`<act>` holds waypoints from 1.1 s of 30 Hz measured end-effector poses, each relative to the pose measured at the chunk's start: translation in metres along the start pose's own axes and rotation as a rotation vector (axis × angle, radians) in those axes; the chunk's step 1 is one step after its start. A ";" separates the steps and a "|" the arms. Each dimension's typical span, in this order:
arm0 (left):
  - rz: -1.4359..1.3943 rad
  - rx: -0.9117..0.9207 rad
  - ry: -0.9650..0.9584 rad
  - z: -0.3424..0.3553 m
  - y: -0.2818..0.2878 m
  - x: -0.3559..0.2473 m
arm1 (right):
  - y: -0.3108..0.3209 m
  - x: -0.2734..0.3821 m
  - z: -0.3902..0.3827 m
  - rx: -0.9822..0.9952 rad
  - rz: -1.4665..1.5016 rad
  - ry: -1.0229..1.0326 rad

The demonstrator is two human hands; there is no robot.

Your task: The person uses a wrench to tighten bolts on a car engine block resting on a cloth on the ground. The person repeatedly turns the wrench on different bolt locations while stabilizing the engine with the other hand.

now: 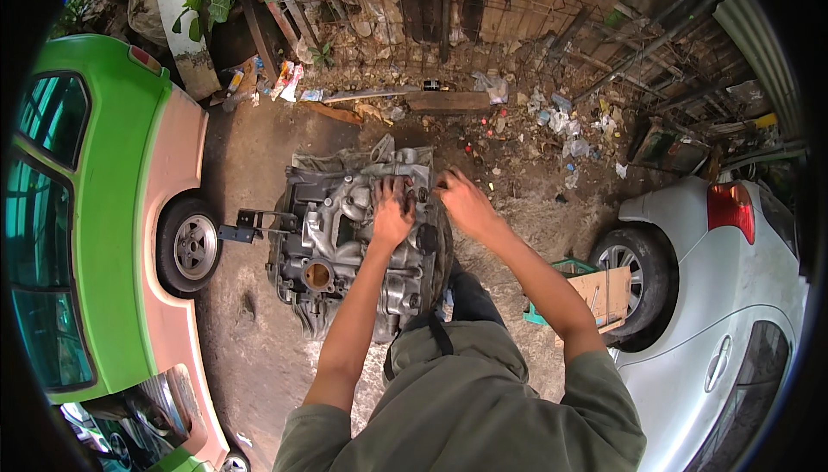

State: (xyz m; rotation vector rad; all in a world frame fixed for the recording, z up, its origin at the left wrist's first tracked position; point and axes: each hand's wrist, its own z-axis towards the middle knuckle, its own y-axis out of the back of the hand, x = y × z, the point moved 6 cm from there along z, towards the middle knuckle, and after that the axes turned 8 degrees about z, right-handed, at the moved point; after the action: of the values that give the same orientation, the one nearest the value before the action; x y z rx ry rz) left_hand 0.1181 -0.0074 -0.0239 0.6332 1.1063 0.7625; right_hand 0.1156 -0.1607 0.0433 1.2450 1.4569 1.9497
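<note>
A grimy metal car engine (349,252) lies in front of me, with a round opening (317,276) at its near left. My left hand (393,209) rests on the upper right part of the engine, its blackened fingers stretched forward over the metal. Beside it, at the engine's right edge, my right hand (467,205) has its fingers bent in and pressed together. Whatever those fingertips hold, if anything, is too small to make out. A black bracket (246,224) sticks out from the engine's left side.
A green and pink car (112,204) stands at the left, a silver car (707,299) at the right. By the silver car's wheel is a green crate (536,311) with a cardboard piece (604,293) on it. Litter and a wooden plank (448,102) lie at the far side.
</note>
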 end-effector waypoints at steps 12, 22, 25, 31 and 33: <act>-0.072 0.044 -0.044 -0.002 0.006 0.001 | 0.002 0.009 0.014 0.073 -0.155 0.333; -0.116 0.081 -0.031 -0.002 -0.002 0.010 | -0.009 -0.001 0.017 0.142 -0.214 0.523; -0.041 0.125 -0.029 -0.004 -0.009 0.014 | -0.009 0.000 0.020 0.107 -0.221 0.532; -0.083 0.067 -0.012 -0.008 -0.015 0.013 | -0.006 -0.007 0.020 -0.163 0.029 0.396; -0.073 0.108 -0.001 -0.008 -0.016 0.016 | -0.009 -0.026 0.017 -0.304 0.307 0.210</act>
State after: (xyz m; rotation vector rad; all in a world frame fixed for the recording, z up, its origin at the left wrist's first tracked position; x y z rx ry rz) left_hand 0.1183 -0.0039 -0.0475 0.6800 1.1692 0.6427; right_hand 0.1418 -0.1674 0.0254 1.2075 1.0469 2.4606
